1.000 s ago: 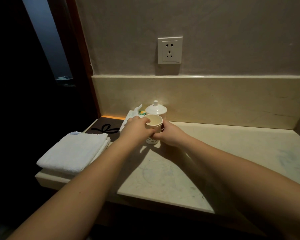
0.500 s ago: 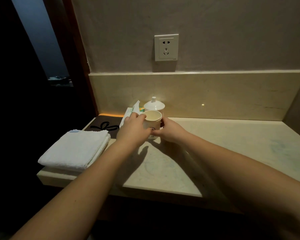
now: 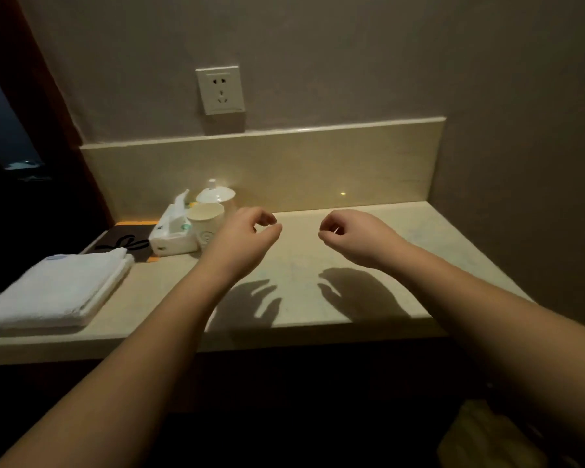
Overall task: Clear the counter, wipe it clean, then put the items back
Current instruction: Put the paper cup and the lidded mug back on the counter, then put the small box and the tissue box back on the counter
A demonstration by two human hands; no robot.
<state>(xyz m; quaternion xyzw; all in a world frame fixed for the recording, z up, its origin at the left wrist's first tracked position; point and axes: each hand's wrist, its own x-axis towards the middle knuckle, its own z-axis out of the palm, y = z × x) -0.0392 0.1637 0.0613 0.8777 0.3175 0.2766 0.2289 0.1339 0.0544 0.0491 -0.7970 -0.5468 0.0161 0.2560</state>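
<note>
Both hands (image 3: 247, 231) (image 3: 348, 233) have released the cup (image 3: 205, 219).

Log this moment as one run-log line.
left hand: free, holds nothing | right hand: free, holds nothing | cup: on counter by tissue pack | towel: folded

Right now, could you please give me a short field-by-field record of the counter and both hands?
counter: pale stone, right part bare
left hand: above counter, fingers loosely curled, holds nothing
right hand: above counter, loosely curled, holds nothing
open cup: upright, back left
lidded cup: behind open cup
tissue pack: left of open cup
folded towel: front left edge
</note>
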